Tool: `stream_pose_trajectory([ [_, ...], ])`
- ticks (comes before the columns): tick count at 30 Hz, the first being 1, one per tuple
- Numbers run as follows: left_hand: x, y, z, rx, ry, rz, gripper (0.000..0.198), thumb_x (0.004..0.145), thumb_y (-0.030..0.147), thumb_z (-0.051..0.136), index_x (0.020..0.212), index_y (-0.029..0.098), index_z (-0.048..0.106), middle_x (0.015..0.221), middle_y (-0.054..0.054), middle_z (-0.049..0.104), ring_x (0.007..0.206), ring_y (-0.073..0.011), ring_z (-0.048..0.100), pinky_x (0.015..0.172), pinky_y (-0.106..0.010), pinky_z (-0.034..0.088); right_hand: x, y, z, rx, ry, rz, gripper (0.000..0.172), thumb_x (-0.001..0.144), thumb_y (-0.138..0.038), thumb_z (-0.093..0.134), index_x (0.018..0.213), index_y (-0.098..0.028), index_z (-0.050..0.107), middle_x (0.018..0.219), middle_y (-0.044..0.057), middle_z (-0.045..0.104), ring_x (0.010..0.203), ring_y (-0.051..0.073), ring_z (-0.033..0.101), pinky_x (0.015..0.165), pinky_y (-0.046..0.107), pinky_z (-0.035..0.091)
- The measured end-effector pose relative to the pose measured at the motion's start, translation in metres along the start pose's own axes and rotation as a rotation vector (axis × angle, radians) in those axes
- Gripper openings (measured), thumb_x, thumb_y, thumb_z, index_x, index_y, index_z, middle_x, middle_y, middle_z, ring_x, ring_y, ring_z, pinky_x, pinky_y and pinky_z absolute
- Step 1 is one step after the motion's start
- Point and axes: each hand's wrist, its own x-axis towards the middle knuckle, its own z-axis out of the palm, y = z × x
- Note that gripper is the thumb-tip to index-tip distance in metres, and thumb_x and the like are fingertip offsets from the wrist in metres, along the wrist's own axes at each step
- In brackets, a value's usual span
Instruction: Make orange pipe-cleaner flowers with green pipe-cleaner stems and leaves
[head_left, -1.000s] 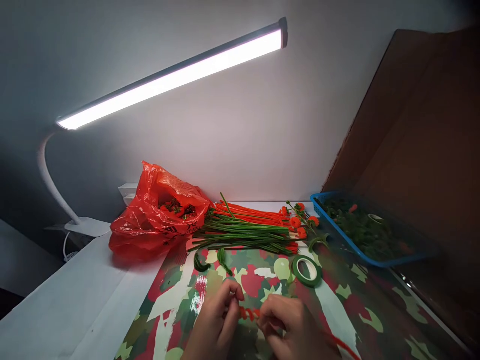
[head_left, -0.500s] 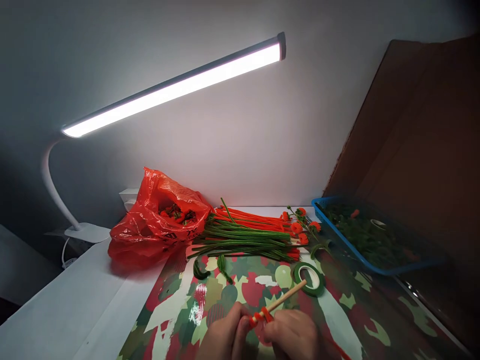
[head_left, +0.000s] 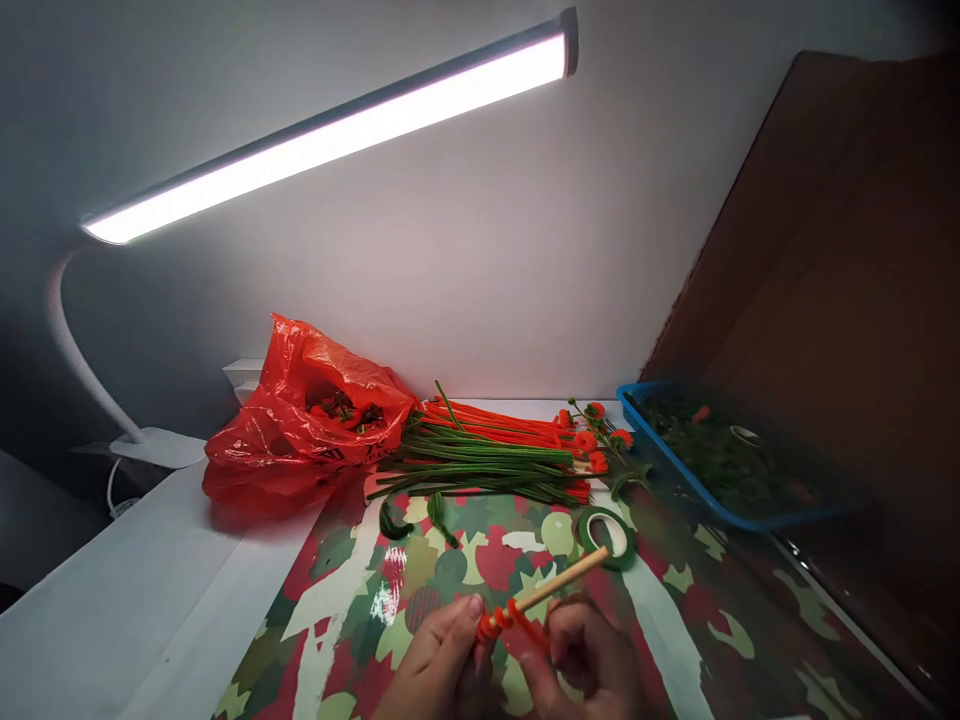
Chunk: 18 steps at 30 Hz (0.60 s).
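My left hand (head_left: pixel 442 655) pinches the lower end of a thin wooden stick (head_left: pixel 566 578), which slants up to the right. Several loops of a fuzzy orange pipe cleaner (head_left: pixel 495 622) are coiled around the stick just beyond that thumb. From the coil a strand runs down to my right hand (head_left: pixel 589 650), whose curled fingers hold it; part of the strand is hidden there. A roll of green tape (head_left: pixel 624 550) lies on the patterned mat behind the stick's tip. Two small dark green fuzzy pieces (head_left: pixel 441 520) lie farther left.
Green pipe cleaners (head_left: pixel 487 455) and orange pipe cleaners (head_left: pixel 495 422) lie in bundles at the back, beside small orange flowers (head_left: pixel 586 441). A red plastic bag (head_left: pixel 255 450) stands left, a blue basket (head_left: pixel 697 490) right. A lit lamp (head_left: pixel 337 130) hangs above; cardboard (head_left: pixel 825 250) leans at right.
My right hand has turned and its fingers have lifted slightly, drawing the orange strand away from the stick. More of the coil shows. The whole view has shifted a little.
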Motion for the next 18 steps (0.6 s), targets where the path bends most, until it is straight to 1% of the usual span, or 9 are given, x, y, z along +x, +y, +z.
stream_pose_trajectory([
  [1, -0.001, 0.001, 0.0, -0.022, -0.032, -0.004, 0.067, 0.059, 0.082, 0.064, 0.054, 0.021, 0.037, 0.041, 0.009, 0.02, 0.039, -0.0069, 0.014, 0.043, -0.025, 0.011, 0.0, -0.002, -0.001, 0.09, 0.015, 0.057, 0.024, 0.07, -0.037, 0.069, 0.062, -0.025, 0.051, 0.062, 0.0, 0.047, 0.059, 0.018, 0.047, 0.057, 0.032, 0.042],
  [2, -0.002, 0.003, 0.0, -0.039, -0.06, -0.002, 0.068, 0.059, 0.082, 0.064, 0.052, 0.021, 0.036, 0.04, 0.009, 0.019, 0.038, -0.0065, 0.014, 0.043, -0.025, 0.011, 0.002, -0.005, -0.003, 0.161, -0.022, 0.102, 0.02, 0.072, -0.041, 0.068, 0.069, -0.025, 0.056, 0.066, -0.001, 0.048, 0.061, 0.017, 0.047, 0.057, 0.03, 0.042],
  [4, -0.004, 0.008, -0.002, -0.026, -0.048, 0.013, 0.064, 0.068, 0.076, 0.064, 0.053, 0.02, 0.037, 0.042, 0.009, 0.021, 0.04, -0.0061, 0.014, 0.043, -0.025, 0.011, 0.007, -0.012, -0.008, 0.257, -0.217, 0.137, 0.027, 0.077, -0.048, 0.066, 0.086, -0.024, 0.062, 0.063, -0.003, 0.042, 0.053, 0.012, 0.039, 0.049, 0.024, 0.033],
  [5, -0.006, 0.011, -0.002, 0.01, -0.061, 0.007, 0.061, 0.072, 0.074, 0.061, 0.055, 0.02, 0.038, 0.044, 0.009, 0.023, 0.041, -0.0063, 0.015, 0.043, -0.025, 0.011, 0.011, -0.016, -0.012, 0.266, -0.318, 0.128, 0.029, 0.08, -0.049, 0.064, 0.093, -0.022, 0.064, 0.059, -0.006, 0.037, 0.049, 0.01, 0.033, 0.046, 0.023, 0.027],
  [6, -0.007, 0.013, -0.003, 0.033, -0.072, 0.018, 0.06, 0.076, 0.071, 0.059, 0.055, 0.019, 0.038, 0.045, 0.009, 0.024, 0.042, -0.0064, 0.016, 0.043, -0.024, 0.011, 0.014, -0.019, -0.016, 0.264, -0.358, 0.097, 0.03, 0.084, -0.047, 0.063, 0.097, -0.021, 0.065, 0.059, -0.006, 0.034, 0.049, 0.009, 0.03, 0.045, 0.022, 0.023],
  [9, -0.01, 0.022, -0.005, 0.068, -0.174, 0.003, 0.057, 0.08, 0.068, 0.057, 0.057, 0.019, 0.037, 0.046, 0.01, 0.022, 0.043, -0.0062, 0.014, 0.044, -0.024, 0.009, 0.022, -0.027, -0.025, 0.27, -0.407, 0.05, 0.034, 0.086, -0.041, 0.062, 0.113, -0.02, 0.065, 0.058, -0.008, 0.029, 0.049, 0.007, 0.027, 0.044, 0.02, 0.021],
  [10, -0.011, 0.024, -0.006, 0.084, -0.204, -0.025, 0.056, 0.082, 0.067, 0.055, 0.059, 0.02, 0.036, 0.047, 0.01, 0.022, 0.043, -0.0064, 0.014, 0.044, -0.024, 0.01, 0.024, -0.028, -0.027, 0.27, -0.428, 0.024, 0.035, 0.087, -0.041, 0.062, 0.113, -0.019, 0.066, 0.057, -0.008, 0.028, 0.047, 0.007, 0.026, 0.043, 0.02, 0.021],
  [15, -0.015, 0.034, -0.007, 0.15, -0.262, -0.175, 0.054, 0.086, 0.065, 0.049, 0.059, 0.021, 0.033, 0.05, 0.009, 0.02, 0.045, -0.0074, 0.012, 0.044, -0.025, 0.009, 0.026, -0.028, -0.033, 0.219, -0.449, -0.085, 0.027, 0.089, -0.038, 0.059, 0.1, -0.019, 0.074, 0.063, -0.001, 0.053, 0.05, 0.008, 0.035, 0.044, 0.021, 0.027],
  [18, -0.017, 0.04, -0.005, 0.106, -0.341, -0.26, 0.054, 0.085, 0.063, 0.052, 0.058, 0.021, 0.032, 0.049, 0.009, 0.02, 0.044, -0.0068, 0.012, 0.044, -0.025, 0.009, 0.027, -0.027, -0.034, 0.262, -0.498, -0.036, 0.025, 0.088, -0.039, 0.061, 0.097, -0.021, 0.075, 0.078, 0.004, 0.065, 0.056, 0.01, 0.046, 0.047, 0.022, 0.035],
])
